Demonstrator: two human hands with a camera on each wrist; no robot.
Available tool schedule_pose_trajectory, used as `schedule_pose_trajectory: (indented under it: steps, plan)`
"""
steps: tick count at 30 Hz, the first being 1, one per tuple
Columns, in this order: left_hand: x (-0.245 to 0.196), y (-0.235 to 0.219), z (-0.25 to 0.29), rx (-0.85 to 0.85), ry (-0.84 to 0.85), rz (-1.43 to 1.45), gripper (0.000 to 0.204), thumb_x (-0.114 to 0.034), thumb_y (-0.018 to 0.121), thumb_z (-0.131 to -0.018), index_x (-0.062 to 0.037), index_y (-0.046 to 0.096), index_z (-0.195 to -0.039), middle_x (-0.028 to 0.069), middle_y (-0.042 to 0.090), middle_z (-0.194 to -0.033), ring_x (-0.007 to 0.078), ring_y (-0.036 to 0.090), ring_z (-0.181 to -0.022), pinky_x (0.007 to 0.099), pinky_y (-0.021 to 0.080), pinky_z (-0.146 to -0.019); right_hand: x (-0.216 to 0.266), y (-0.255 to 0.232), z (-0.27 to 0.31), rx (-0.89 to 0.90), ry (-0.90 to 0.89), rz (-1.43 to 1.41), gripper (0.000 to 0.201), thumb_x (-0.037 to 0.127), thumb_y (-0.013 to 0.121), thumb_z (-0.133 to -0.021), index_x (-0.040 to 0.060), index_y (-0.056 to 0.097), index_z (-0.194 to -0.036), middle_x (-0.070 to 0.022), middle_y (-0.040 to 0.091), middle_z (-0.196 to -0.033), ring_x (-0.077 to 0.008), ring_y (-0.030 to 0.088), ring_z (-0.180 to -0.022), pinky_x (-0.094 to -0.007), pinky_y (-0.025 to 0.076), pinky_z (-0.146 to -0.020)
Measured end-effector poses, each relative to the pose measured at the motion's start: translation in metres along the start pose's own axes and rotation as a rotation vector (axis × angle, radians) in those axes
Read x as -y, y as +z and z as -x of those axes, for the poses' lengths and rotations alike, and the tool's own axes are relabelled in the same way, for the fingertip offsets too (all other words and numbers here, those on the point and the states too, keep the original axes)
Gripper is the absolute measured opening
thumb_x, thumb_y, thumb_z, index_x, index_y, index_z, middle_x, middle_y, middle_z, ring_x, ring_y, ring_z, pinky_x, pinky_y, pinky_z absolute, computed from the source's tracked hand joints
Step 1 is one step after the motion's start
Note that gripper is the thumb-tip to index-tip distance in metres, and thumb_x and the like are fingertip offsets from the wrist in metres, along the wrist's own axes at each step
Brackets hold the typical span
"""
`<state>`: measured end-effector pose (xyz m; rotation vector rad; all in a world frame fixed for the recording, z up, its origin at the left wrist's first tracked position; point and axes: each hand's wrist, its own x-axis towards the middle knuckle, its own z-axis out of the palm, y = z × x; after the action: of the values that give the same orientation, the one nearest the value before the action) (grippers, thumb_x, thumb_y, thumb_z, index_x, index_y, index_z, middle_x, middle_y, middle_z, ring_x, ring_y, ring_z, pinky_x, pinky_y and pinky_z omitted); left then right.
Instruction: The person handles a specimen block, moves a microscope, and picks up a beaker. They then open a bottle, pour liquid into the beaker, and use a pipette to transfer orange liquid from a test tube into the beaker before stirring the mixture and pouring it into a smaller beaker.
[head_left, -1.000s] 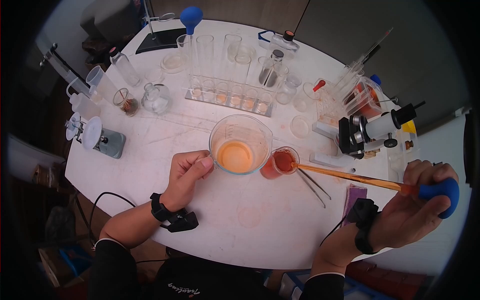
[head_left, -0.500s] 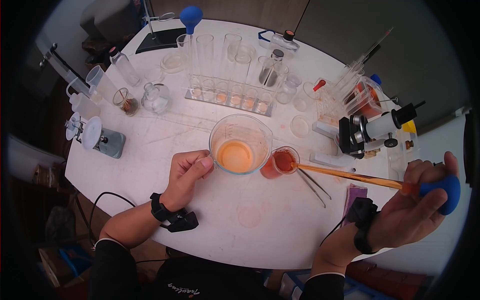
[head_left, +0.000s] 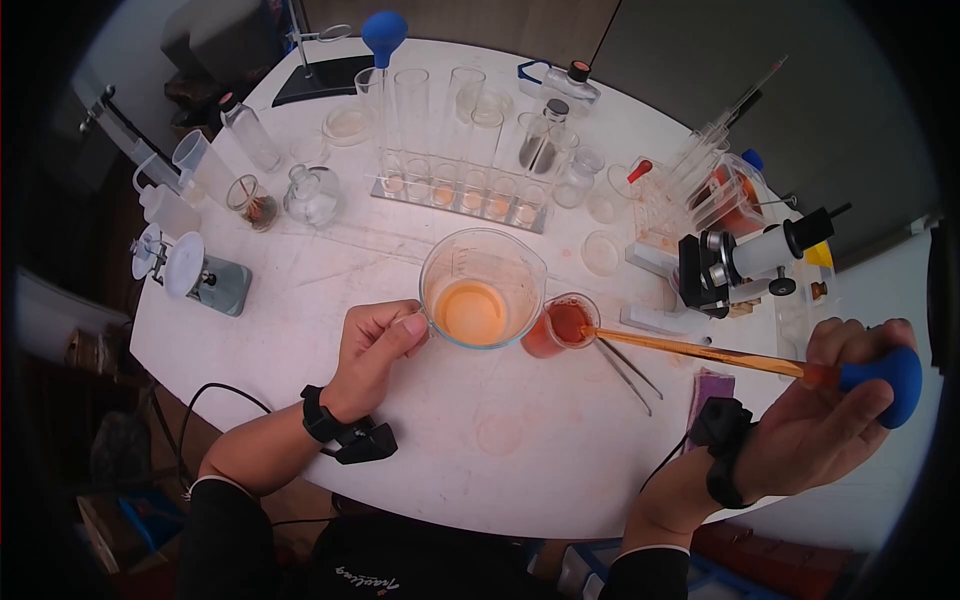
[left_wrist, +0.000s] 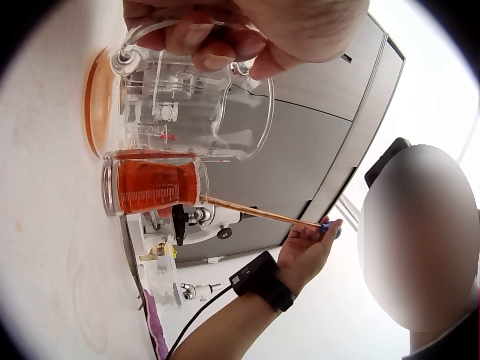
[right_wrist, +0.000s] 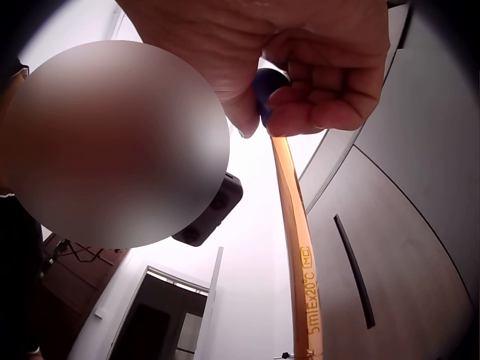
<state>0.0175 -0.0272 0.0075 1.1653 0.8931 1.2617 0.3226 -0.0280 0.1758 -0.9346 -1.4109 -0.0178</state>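
Note:
My left hand [head_left: 372, 352] grips the handle of a glass measuring cup [head_left: 500, 268], which stands on the white table with a shallow layer of pale orange liquid. Right beside the cup is a small graduated beaker [left_wrist: 154, 187] of red-orange liquid. A long glass pipette [head_left: 690, 349] slants from the beaker's mouth up to the right, amber liquid along its length. In the right wrist view its printed "5ml" marking shows. At its upper end, my right hand [head_left: 815, 435] holds the blue rubber bulb [head_left: 902, 390] between thumb and fingers.
Tweezers [head_left: 628, 380] lie right of the beaker. Behind stands a rack [head_left: 460, 205] of large test tubes. A microscope [head_left: 740, 260] is at the right, a small balance [head_left: 205, 275] at the left. Bottles, a flask [head_left: 312, 195] and a purple cloth [head_left: 708, 392] are also out.
My right index finger lifted off the blue bulb half a second ago and has come back down by it. The bulb shifted slightly. My left hand, cup and beaker stayed in place.

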Motion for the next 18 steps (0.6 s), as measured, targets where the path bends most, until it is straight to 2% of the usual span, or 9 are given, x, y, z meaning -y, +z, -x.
schedule_pose_trajectory:
  steps: [6,18]
  plan:
    - [-0.0006,0.0006,0.0003,-0.003,-0.004,-0.005,0.039,-0.022,0.053,-0.097,-0.0072,0.038,-0.064,-0.0015,0.042,-0.064,0.0070,0.033,-0.063,0.0246,0.028,-0.059,0.0003,0.0010,0.0003,0.012,0.045,-0.019,0.072,0.059,0.065,-0.087,-0.0041,0.048,-0.119,0.0012,0.037,-0.070,-0.0097,0.036,-0.061,-0.0253,0.029,-0.058]
    - [-0.0002,0.0009,0.0000,-0.002,0.002,0.000,0.040,-0.021,0.053,-0.097,-0.0076,0.037,-0.063,-0.0014,0.042,-0.064,0.0069,0.033,-0.063,0.0245,0.028,-0.059,0.0002,-0.0007,-0.0015,0.009,0.107,-0.095,0.067,0.059,0.071,-0.081,-0.0003,0.052,-0.107,0.0011,0.039,-0.072,-0.0100,0.036,-0.061,-0.0260,0.030,-0.060]
